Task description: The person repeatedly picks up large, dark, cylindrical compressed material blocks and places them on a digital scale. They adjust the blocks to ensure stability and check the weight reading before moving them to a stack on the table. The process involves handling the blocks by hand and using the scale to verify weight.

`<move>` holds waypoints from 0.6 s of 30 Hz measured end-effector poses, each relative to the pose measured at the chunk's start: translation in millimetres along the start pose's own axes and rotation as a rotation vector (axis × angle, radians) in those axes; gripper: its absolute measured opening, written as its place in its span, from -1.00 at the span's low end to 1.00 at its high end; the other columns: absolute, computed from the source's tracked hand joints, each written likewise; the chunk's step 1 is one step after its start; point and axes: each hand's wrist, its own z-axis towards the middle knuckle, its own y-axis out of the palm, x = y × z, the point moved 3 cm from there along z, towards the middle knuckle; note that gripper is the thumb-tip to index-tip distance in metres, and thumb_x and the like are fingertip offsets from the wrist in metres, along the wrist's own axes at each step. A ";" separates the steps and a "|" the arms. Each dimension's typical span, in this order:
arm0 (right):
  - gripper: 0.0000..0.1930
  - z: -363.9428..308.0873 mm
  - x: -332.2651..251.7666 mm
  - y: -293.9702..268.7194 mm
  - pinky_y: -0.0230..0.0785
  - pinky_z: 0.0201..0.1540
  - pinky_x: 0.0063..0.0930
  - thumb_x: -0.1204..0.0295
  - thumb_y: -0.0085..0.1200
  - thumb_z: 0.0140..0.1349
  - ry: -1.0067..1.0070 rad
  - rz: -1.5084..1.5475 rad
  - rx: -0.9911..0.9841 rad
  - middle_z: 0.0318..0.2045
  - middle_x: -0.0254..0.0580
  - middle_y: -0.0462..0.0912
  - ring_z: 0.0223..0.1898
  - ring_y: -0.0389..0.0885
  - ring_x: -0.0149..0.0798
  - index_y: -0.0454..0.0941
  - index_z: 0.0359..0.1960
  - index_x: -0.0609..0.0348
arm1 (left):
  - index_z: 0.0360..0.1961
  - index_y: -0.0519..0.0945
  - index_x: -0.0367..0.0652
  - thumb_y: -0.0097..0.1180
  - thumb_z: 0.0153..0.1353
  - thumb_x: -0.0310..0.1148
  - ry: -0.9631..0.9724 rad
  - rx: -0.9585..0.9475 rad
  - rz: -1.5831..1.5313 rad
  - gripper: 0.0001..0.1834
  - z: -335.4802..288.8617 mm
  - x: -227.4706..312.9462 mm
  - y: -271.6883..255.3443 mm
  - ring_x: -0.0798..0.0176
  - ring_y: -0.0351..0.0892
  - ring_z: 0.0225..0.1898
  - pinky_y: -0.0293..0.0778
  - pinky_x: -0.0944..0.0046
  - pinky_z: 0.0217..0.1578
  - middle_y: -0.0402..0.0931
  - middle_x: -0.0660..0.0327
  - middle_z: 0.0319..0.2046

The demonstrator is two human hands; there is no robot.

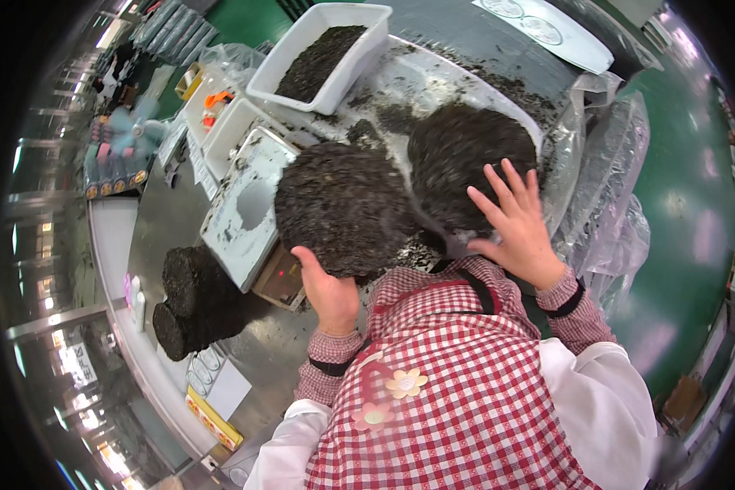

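Right of scale (253,204), left dark disc (343,208) met left hand (331,298) at near edge, finger grip hidden, unclear; farther right, right hand (521,233), fingers apart, overlapped right dark disc (453,155).

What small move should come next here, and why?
Probably ease the dark disc at the left hand leftward onto the pale platform: in this view it overlaps the platform's edge, while the right hand is spread over the second disc.

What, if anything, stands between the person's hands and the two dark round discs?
Nothing visible does. The left hand holds the left dark disc at its lower edge, fingers hidden. The right hand spreads over the right dark disc; contact is unclear.
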 end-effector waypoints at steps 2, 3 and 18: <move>-0.23 -8.9 14.9 -5.7 -0.21 0.48 0.12 0.27 0.43 -0.05 0.093 0.146 0.220 0.39 0.00 0.23 0.45 0.09 0.08 0.41 0.27 0.05 | 0.31 0.26 -0.31 -0.18 0.45 0.14 0.078 0.002 0.119 -0.28 -0.9 -2.7 2.5 0.14 0.40 0.22 0.38 0.10 0.21 0.36 0.11 0.24; -0.32 -17.4 34.1 -4.8 -0.10 0.45 0.03 0.29 0.39 0.02 0.189 0.224 0.394 0.33 0.01 0.32 0.39 0.20 0.06 0.44 0.22 0.09 | 0.33 0.24 -0.30 -0.16 0.44 0.15 0.177 -0.108 0.250 -0.26 -0.6 -5.7 10.8 0.11 0.39 0.23 0.37 0.10 0.22 0.34 0.11 0.26; -0.16 -32.6 166.9 105.5 0.15 0.33 -0.26 -0.30 -0.27 0.37 1.097 1.824 0.260 0.24 -0.13 0.46 0.25 0.38 -0.22 0.34 0.30 0.27 | 0.47 0.03 -0.26 0.12 0.32 -0.02 0.488 -0.834 1.285 -0.12 22.4 -98.1 90.2 -0.13 0.18 0.31 0.09 0.02 0.34 0.15 -0.11 0.32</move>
